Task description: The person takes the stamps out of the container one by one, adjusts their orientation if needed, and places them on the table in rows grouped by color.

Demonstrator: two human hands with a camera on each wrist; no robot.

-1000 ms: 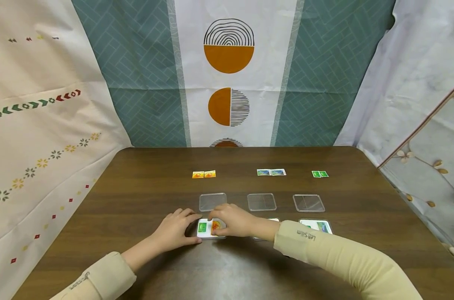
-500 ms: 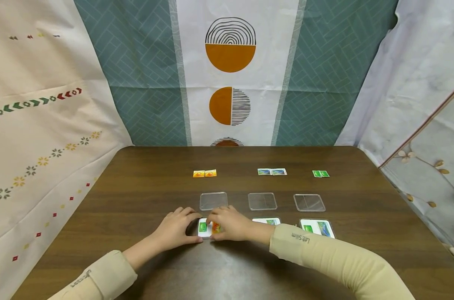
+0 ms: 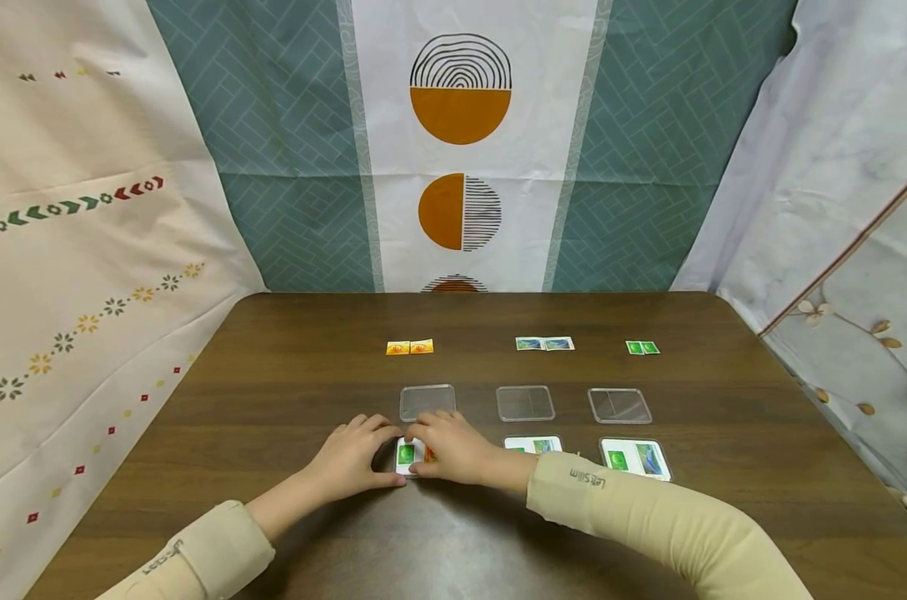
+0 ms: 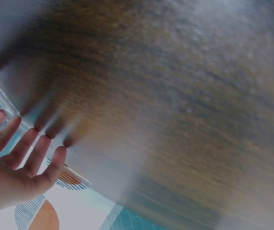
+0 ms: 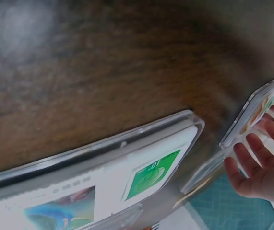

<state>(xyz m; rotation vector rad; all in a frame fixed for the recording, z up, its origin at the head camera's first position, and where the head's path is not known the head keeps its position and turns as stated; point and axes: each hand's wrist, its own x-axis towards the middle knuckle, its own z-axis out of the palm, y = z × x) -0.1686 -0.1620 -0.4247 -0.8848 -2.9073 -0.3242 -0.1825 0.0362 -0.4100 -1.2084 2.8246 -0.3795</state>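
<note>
A flat clear plastic case holding a white card lies at the table's front middle. On the card, a green stamp shows between the hands; an orange stamp is partly covered by the right hand. My left hand holds the case's left end, thumb at the near corner and index finger at the far corner. From the right, my right hand reaches over the card, its relaxed fingers spread across it toward the far edge and its thumb near the front edge.
Two more cased cards, a middle one and a right one, lie to the right. Three clear lids form a row behind. Farther back are pairs of orange stamps, blue stamps and green stamps.
My right hand has slid left across the card toward the green stamp, uncovering the middle card behind its wrist. My left hand has stayed at the case's left end.
</note>
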